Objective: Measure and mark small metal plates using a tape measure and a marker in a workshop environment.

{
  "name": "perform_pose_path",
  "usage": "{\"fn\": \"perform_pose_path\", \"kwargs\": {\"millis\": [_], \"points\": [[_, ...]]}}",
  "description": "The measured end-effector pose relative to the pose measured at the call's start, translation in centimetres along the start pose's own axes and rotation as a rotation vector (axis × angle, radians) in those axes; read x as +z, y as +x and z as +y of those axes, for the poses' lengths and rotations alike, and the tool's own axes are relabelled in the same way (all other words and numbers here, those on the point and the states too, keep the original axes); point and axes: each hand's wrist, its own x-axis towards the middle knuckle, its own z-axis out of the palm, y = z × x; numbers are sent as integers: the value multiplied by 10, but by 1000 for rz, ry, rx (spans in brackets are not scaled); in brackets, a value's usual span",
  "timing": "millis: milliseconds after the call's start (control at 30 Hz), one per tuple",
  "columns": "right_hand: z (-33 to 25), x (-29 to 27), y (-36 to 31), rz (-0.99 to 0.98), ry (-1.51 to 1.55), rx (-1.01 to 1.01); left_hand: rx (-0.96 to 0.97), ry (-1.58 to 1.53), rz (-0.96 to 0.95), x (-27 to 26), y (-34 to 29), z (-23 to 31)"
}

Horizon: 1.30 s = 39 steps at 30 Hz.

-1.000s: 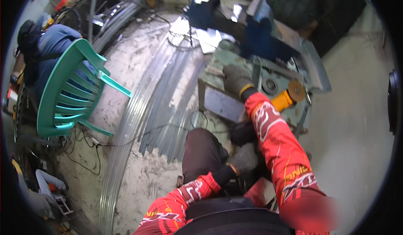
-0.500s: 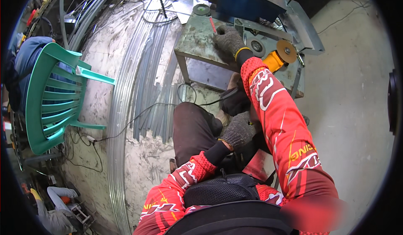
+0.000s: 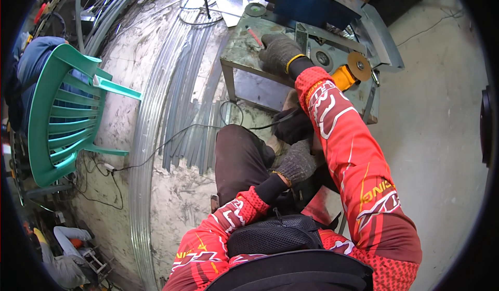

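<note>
My right hand [image 3: 281, 54], in a dark grey knit glove with a yellow cuff edge, is over the near left part of a worn metal table [image 3: 236, 52]. Its fingers are curled, and a slim red stick like a marker pen [image 3: 254, 37] sticks out from the fingertips toward the far left. My left hand [image 3: 296, 162], also gloved, is low between my knees with its fingers curled. What it holds, if anything, is hidden. Right of my right hand lie a round grey disc [image 3: 322, 59] and a yellow angle grinder [image 3: 344, 78] with a brown disc.
A green disc [image 3: 255, 9] lies at the table's far left corner. Long metal profiles [image 3: 182, 93] cover the floor on the left, crossed by a black cable [image 3: 171, 144]. A green plastic chair [image 3: 73, 119] stands farther left. Another person [image 3: 67, 254] is at the lower left.
My right hand has shifted slightly left over the table, and the red stick has swung left and nearer to me. My left hand has stayed almost in place. The whole view has turned slightly.
</note>
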Motion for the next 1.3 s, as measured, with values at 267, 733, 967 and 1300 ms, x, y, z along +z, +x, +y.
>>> {"fn": "perform_pose_path", "kwargs": {"millis": [267,733,967,1300], "points": [[-3,22,10,3,-308,-138,197,5,-2,3,0,-14],[-4,19,5,-27,-136,-79,40,78,-131,-1,3,-6],[0,15,-5,65,-98,-83,-145,-216,51,-11,9,22],[9,27,-3,78,-127,-60,-140,-133,5,-10,8,20]]}}
